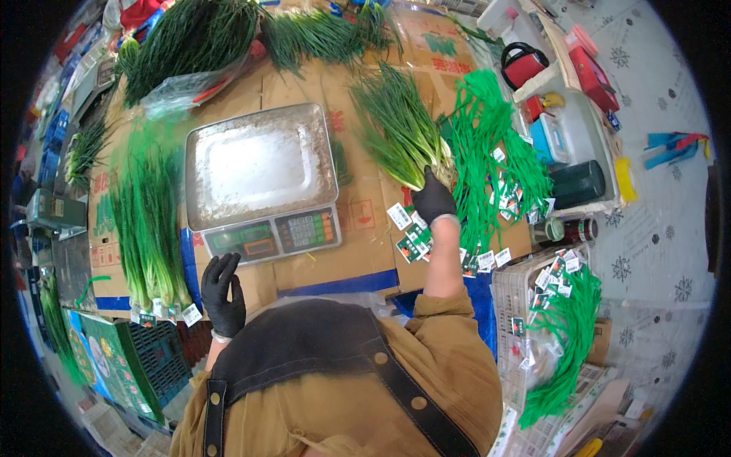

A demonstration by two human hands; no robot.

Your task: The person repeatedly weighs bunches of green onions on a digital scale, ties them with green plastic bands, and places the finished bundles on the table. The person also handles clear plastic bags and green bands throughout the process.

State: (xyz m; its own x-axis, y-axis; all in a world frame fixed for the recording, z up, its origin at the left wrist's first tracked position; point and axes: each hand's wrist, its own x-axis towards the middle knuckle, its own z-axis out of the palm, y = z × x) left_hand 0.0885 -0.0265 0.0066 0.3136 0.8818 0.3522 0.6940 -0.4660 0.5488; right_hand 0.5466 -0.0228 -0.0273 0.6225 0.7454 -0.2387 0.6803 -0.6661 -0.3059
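Observation:
My right hand (435,197), in a black glove, grips the white root end of a loose bunch of green onions (400,123); some of its fingers are hidden. Part of the bunch is blurred. My left hand (224,294), also gloved in black, is raised before the front left corner of a digital weighing scale (302,228), thumb and fingers apart, holding nothing. The scale's worn metal pan (257,165) bears nothing. Left of it lie tagged bundles of green onions (151,228), root ends towards me.
Green plastic net sleeves (480,143) with tags lie right of the bunch. More hang over a plastic crate (508,280). A foam box (588,148) holds small items. Larger heaps of green onions (188,45) cover the far side of the cardboard (360,257).

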